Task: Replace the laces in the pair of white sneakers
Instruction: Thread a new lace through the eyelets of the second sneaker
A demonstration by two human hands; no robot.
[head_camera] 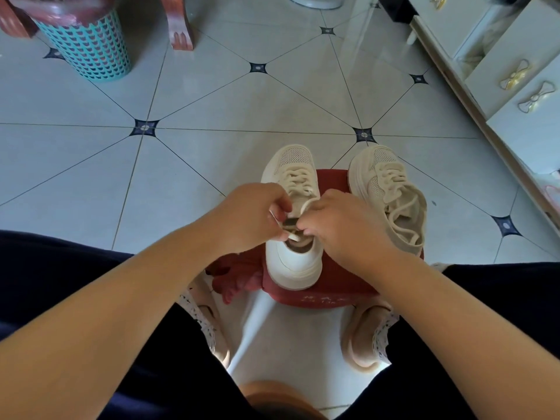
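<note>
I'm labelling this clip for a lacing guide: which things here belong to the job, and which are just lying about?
Part of the job:
- left sneaker, on the red stool
- right sneaker, leaning at the stool's edge
- lace, pinched by the left hand and right hand

Just lying about:
- teal basket
- white cabinet
- red cloth

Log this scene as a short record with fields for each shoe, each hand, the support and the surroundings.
left sneaker: upright on the red stool, heel toward the person, laced
right sneaker: tilted on the stool's right edge, lace ends loose
left hand: pinching a lace end at the left sneaker's collar
right hand: pinching lace beside it
surroundings: tiled floor, teal basket, white cabinet
</note>
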